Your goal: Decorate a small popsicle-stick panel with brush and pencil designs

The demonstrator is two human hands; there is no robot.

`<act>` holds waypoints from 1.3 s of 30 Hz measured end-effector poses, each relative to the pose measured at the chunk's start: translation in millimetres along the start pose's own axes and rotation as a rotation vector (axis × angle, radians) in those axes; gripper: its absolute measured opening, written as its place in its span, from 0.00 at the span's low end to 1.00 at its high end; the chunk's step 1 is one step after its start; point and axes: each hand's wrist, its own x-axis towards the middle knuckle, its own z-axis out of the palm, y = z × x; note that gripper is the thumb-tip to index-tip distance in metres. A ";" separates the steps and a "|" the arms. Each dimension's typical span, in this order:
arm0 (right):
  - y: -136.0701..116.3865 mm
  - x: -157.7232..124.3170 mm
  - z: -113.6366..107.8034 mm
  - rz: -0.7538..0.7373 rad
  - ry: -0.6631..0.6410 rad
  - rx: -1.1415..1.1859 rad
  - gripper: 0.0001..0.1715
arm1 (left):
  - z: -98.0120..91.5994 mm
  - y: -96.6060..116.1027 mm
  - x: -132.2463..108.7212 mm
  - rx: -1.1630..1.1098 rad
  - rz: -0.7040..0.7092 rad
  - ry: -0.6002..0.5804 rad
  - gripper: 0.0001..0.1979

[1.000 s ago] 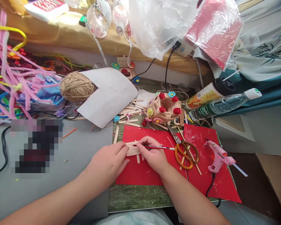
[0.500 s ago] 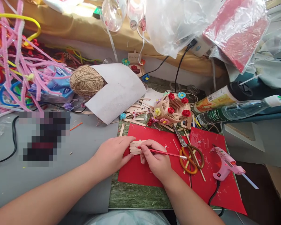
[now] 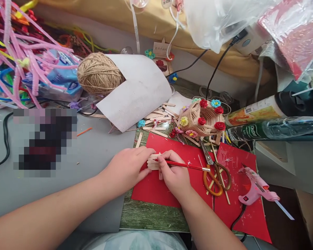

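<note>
Between the thumb and fingers of my left hand [image 3: 130,166] is the left end of a small panel of craft sticks [image 3: 153,165], laid side by side over the red sheet [image 3: 151,189]. My right hand [image 3: 175,177] is closed around a red pencil [image 3: 185,164] with a silver band at its back end. The pencil's front end points at the sticks, and the right hand covers the panel's right part. Just right of that hand lie scissors [image 3: 211,163] with orange-brown handles, blades pointing away from me.
A twine-wrapped basket with flowers [image 3: 207,119] stands behind the scissors. On the right lies a pink glue gun [image 3: 255,187] with its cord. A twine ball [image 3: 99,74], white paper [image 3: 138,93], loose craft sticks [image 3: 156,129] and a plastic bottle [image 3: 271,128] are at the back.
The camera view has tilted and shifted, so the background sits differently. Both hands keep their hold on the stick panel and pencil, with only slight movement.
</note>
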 end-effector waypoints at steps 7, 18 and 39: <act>-2.1 -2.6 -0.5 -0.072 0.011 -0.036 0.16 | -1.4 1.1 0.5 -0.011 -0.009 -0.016 0.16; 0.7 -1.5 0.8 -0.019 0.025 -0.051 0.18 | -2.0 1.9 0.1 -0.013 -0.002 -0.014 0.14; 2.9 -0.3 2.5 -0.078 0.048 -0.073 0.16 | -2.3 0.6 0.5 0.001 0.001 -0.038 0.15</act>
